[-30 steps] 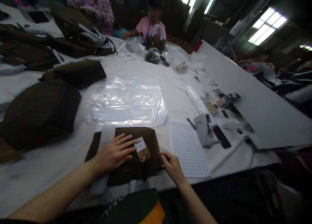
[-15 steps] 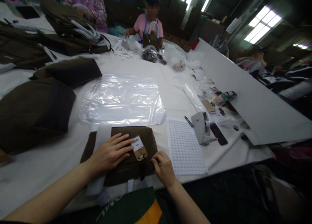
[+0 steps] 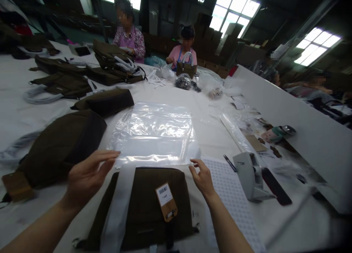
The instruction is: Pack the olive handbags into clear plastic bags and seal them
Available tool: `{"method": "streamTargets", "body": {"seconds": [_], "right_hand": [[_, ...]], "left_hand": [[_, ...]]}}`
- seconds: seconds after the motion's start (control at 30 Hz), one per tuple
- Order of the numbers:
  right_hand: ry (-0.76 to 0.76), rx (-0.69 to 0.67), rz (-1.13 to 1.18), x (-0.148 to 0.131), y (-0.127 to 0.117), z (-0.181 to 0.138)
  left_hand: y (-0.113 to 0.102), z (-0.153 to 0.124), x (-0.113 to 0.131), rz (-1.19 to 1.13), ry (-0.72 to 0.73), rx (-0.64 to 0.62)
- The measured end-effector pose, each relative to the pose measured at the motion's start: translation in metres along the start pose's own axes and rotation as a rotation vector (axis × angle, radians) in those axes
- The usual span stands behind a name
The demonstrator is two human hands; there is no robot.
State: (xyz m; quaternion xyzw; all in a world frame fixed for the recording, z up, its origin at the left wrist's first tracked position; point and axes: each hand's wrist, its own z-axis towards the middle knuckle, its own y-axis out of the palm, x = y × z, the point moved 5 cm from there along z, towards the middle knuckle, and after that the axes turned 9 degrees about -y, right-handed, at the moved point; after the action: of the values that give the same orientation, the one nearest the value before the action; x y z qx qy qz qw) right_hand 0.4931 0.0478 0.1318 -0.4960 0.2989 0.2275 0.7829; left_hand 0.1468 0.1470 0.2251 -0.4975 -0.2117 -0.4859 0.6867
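A dark olive handbag lies flat in front of me, with a white wrapped handle across its left part. On it rests a brown hang tag with a white barcode sticker. Beyond the bag a clear plastic bag is spread out. My left hand hovers by the plastic's near left corner, thumb and fingers apart and nothing visible between them. At the near right corner is my right hand, its fingers parted and curved; whether it touches the plastic I cannot tell.
More olive bags occupy the left side. A printed label sheet, small scissors, a grey dispenser, a dark phone and a bottle lie right, beside a white board. Two people are across the table.
Both hands have lifted off the olive bag and moved forward to the plastic bag's near corners. The view has tilted up, showing more of the far room.
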Motion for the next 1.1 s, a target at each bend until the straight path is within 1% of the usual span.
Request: {"method": "streamTargets", "body": {"seconds": [0.03, 0.07, 0.1, 0.13, 0.17, 0.2, 0.23, 0.27, 0.3, 0.33, 0.4, 0.47, 0.5, 0.53, 0.57, 0.6, 0.63, 0.67, 0.7, 0.73, 0.77, 0.8, 0.87, 1.0, 1.03, 1.1], "right_hand": [[-0.076, -0.041, 0.03, -0.007, 0.014, 0.017], [-0.16, -0.107, 0.047, -0.014, 0.03, 0.033], [-0.25, -0.201, 0.044, -0.021, 0.048, 0.046], [-0.34, -0.323, 0.002, -0.026, 0.067, 0.057], [-0.417, -0.455, -0.071, -0.028, 0.084, 0.064], [-0.468, -0.577, -0.165, -0.025, 0.098, 0.069], [-0.477, -0.662, -0.271, -0.017, 0.106, 0.072], [-0.445, -0.7, -0.375, -0.005, 0.106, 0.075], [-0.378, -0.691, -0.466, 0.011, 0.099, 0.076], [-0.29, -0.646, -0.543, 0.027, 0.084, 0.075], [-0.102, -0.523, -0.682, 0.056, 0.043, 0.07], [0.036, -0.412, -0.797, 0.069, 0.001, 0.063], [0.064, -0.346, -0.829, 0.068, -0.014, 0.062], [0.048, -0.286, -0.826, 0.062, -0.023, 0.063], [-0.017, -0.246, -0.781, 0.051, -0.023, 0.065], [-0.12, -0.243, -0.701, 0.039, -0.016, 0.068], [-0.238, -0.282, -0.604, 0.025, -0.003, 0.071], [-0.339, -0.365, -0.519, 0.014, 0.015, 0.073], [-0.399, -0.47, -0.471, 0.006, 0.033, 0.074], [-0.416, -0.565, -0.465, 0.003, 0.049, 0.074], [-0.4, -0.631, -0.493, 0.004, 0.062, 0.074], [-0.367, -0.665, -0.538, 0.008, 0.071, 0.072], [-0.311, -0.661, -0.617, 0.019, 0.076, 0.068], [-0.28, -0.597, -0.699, 0.034, 0.063, 0.056], [-0.289, -0.575, -0.706, 0.033, 0.059, 0.056], [-0.337, -0.531, -0.667, 0.027, 0.053, 0.058]], "left_hand": [[0.002, 0.013, -0.019, 0.049, -0.091, 0.04], [0.011, 0.026, -0.038, 0.116, -0.147, 0.006], [0.022, 0.037, -0.057, 0.177, -0.158, -0.046], [0.039, 0.045, -0.075, 0.25, -0.129, -0.174], [0.06, 0.049, -0.092, 0.326, -0.079, -0.347], [0.076, 0.051, -0.108, 0.356, -0.039, -0.456], [0.09, 0.051, -0.124, 0.38, -0.005, -0.542], [0.101, 0.048, -0.138, 0.394, 0.021, -0.606], [0.108, 0.045, -0.151, 0.396, 0.035, -0.641], [0.113, 0.04, -0.162, 0.401, 0.042, -0.669], [0.116, 0.031, -0.178, 0.413, 0.042, -0.707], [0.113, 0.027, -0.183, 0.425, 0.024, -0.723], [0.112, 0.028, -0.182, 0.432, 0.011, -0.731], [0.111, 0.03, -0.178, 0.444, -0.005, -0.743], [0.111, 0.033, -0.173, 0.46, -0.022, -0.754], [0.112, 0.036, -0.166, 0.48, -0.035, -0.767], [0.114, 0.039, -0.159, 0.5, -0.042, -0.78], [0.117, 0.042, -0.153, 0.519, -0.043, -0.79], [0.12, 0.045, -0.147, 0.531, -0.04, -0.798], [0.124, 0.047, -0.144, 0.536, -0.036, -0.806], [0.127, 0.048, -0.142, 0.535, -0.033, -0.819], [0.13, 0.049, -0.142, 0.535, -0.035, -0.833], [0.134, 0.053, -0.146, 0.533, -0.055, -0.859], [0.132, 0.071, -0.153, 0.554, -0.146, -0.871], [0.13, 0.077, -0.15, 0.563, -0.168, -0.864], [0.125, 0.091, -0.137, 0.576, -0.196, -0.843]]}}
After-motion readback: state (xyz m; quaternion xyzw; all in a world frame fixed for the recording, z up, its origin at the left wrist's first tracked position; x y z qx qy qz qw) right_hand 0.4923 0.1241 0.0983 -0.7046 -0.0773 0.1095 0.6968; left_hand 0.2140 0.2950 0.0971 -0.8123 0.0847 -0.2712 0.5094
